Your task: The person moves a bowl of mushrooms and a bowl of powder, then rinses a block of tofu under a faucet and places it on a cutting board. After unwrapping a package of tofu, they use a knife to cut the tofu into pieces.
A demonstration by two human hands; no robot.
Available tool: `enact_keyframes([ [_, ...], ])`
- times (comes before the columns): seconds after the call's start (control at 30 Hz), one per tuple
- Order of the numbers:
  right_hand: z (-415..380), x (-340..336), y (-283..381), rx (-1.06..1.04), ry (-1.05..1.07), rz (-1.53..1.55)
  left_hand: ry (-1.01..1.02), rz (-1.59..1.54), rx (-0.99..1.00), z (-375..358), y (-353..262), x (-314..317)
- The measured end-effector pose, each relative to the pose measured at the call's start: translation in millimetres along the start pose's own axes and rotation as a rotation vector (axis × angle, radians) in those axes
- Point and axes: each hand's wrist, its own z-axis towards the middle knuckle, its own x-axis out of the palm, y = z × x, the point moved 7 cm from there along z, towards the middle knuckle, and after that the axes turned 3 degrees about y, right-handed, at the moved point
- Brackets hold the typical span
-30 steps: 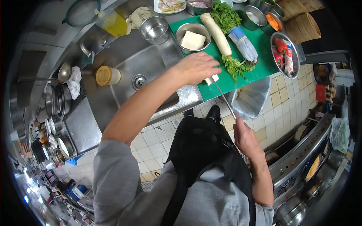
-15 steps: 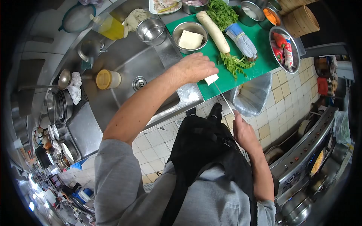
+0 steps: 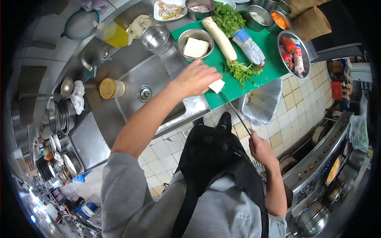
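My left hand (image 3: 198,77) is closed over a small white block of tofu (image 3: 216,86) at the near edge of the green cutting board (image 3: 238,92). In my right hand (image 3: 262,148) is the handle of a long knife (image 3: 236,114), held low beside my body. The blade slants up and left, its far end right at the tofu. Just beyond my left hand stands a steel bowl (image 3: 210,47) with a larger pale block (image 3: 196,47) in it. A white radish (image 3: 220,39) lies on the board, with leafy greens (image 3: 243,72) by its near end.
The steel sink (image 3: 131,75) lies left, with a yellow-lidded container (image 3: 107,88) in it. A colander (image 3: 294,37) holding red peppers sits at the board's right. Below the board's edge is a lined bin (image 3: 262,103). A stove (image 3: 317,158) stands to the right.
The knife handle and my right hand have moved slightly down and right; the blade now shows its darker flat side. My left hand stays on the tofu. The whole view has shifted slightly.
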Motion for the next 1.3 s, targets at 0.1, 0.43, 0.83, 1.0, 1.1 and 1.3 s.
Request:
enact_keyframes([
  [0.1, -44, 2, -23, 0.086, -0.027, 0.074, -0.054, -0.221, -0.157, -7, -9, 7],
  [0.43, -78, -9, -32, 0.297, -0.199, 0.281, -0.042, -0.659, -0.885, -37, 28, 35],
  [0.83, -52, -18, -8, 0.175, -0.185, 0.3, 0.235, -0.116, -0.292, 18, -10, 32],
  [1.0, -33, -24, 19, 0.114, -0.115, 0.305, -0.224, -0.101, -0.25, -12, -7, 15],
  [1.1, -19, -27, 35, 0.099, -0.039, 0.334, -0.526, -0.693, -0.619, -55, 16, 18],
  [1.3, 7, -27, 66, -0.057, -0.108, 0.26, -0.592, -0.79, -0.791, -65, 15, 61],
])
